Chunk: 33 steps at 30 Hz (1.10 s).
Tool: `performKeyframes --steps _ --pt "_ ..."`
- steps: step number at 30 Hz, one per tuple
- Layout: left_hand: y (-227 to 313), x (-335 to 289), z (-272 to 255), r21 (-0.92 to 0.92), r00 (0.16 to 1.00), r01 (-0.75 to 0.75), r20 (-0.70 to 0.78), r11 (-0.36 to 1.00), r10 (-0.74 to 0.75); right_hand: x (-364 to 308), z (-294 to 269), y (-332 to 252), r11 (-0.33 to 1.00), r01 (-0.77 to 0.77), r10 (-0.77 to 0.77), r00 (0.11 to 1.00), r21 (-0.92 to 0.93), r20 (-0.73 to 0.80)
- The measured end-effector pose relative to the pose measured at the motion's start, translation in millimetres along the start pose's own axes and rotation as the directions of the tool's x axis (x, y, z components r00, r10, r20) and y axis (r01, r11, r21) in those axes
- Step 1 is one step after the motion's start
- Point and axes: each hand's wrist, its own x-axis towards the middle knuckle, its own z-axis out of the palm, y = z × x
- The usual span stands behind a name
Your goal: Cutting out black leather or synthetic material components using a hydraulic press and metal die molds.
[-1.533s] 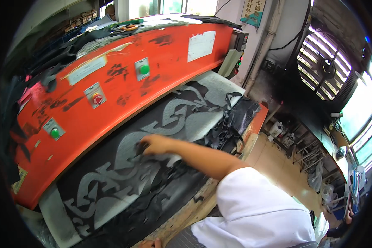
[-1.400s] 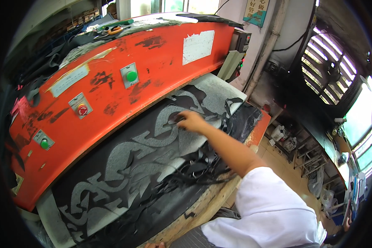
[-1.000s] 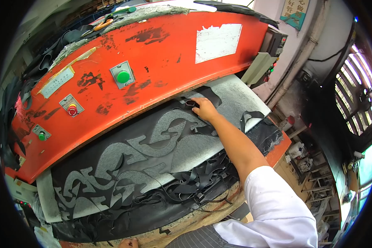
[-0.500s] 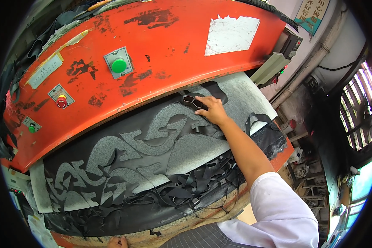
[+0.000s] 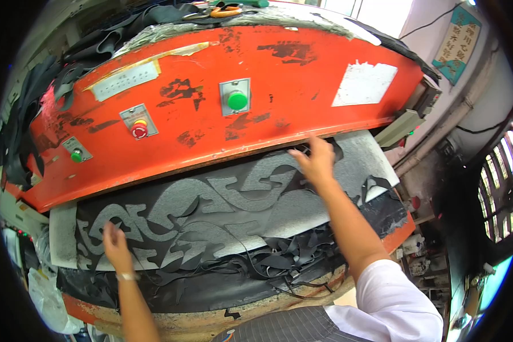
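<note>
Below the red press beam (image 5: 211, 122), the dark sheet (image 5: 142, 194) lies over a pale pad (image 5: 356, 159); curved gaps along much of its length bare the grey pad, so the work looks well advanced; dark material remains between the gaps, and loose dark strips (image 5: 290, 256) lie heaped on the beam's near side; the right hand (image 5: 319, 159), thumb and finger parted, is close under the beam, its grip impossible to tell; the left hand (image 5: 115, 245), fingers loosely extended with nothing visible in them, is farther from the beam, over the sheet's left end.
</note>
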Motion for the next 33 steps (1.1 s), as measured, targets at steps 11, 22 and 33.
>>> performKeyframes --steps 11,22,33 --pt "44 126 6 0.067 0.963 -0.255 -0.066 0.965 0.26 -7 27 -136 0.842 0.177 -0.042 0.964 0.51 -0.264" --pt "114 -265 10 -0.026 0.615 -0.332 0.752 0.943 0.238 -113 25 -38 0.945 0.055 -0.085 0.993 0.323 0.079" --pt "131 -294 29 0.245 0.783 -0.39 0.595 0.887 0.181 -7 11 59 0.936 -0.073 0.085 0.996 -0.345 0.02"
